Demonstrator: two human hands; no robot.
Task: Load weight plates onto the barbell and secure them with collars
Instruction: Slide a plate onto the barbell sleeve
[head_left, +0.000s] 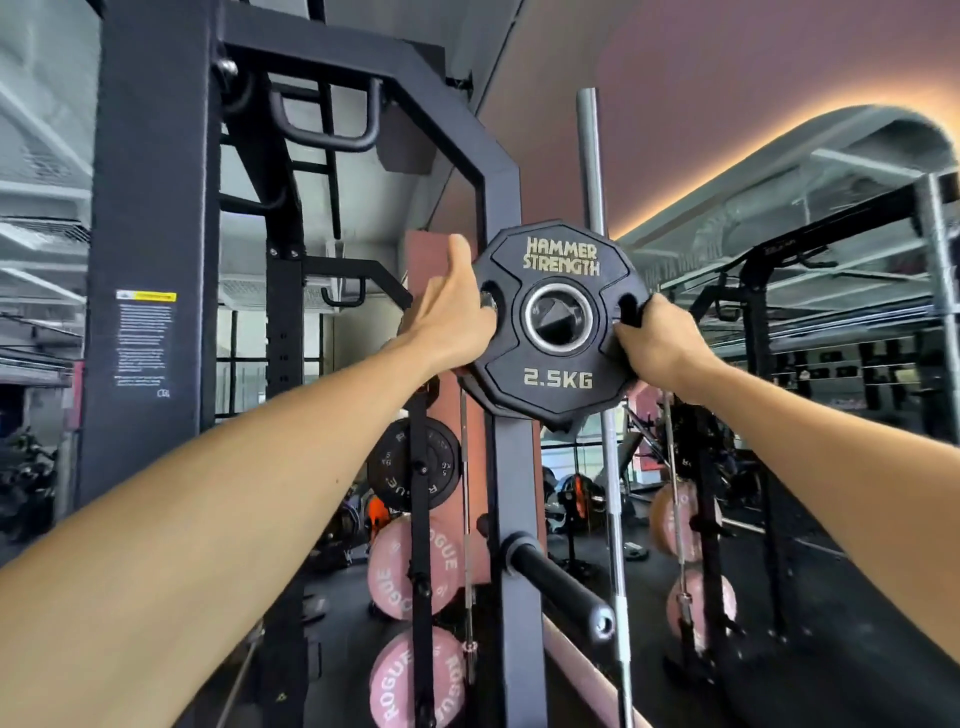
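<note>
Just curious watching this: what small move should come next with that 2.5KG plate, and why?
Probably draw the 2.5KG plate straight back off its storage peg. Both the left hand and right hand grip its side cutouts, and it hangs at the rack upright, not on a barbell.

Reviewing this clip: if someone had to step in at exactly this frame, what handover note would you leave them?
Left hand: grips the left edge of the 2.5KG plate, fingers in its left grip slot.
Right hand: grips the plate's right edge through the right grip slot.
The plate is at the rack upright, on or just off a storage peg; the centre hole shows a peg end, seating unclear.
An empty storage peg juts out lower down. Pink Rogue plates hang to the lower left.
Done: a plate is in hand.
Left: carry it to the barbell, slide it on, fit collars. No loaded barbell or collars are in view.
</note>
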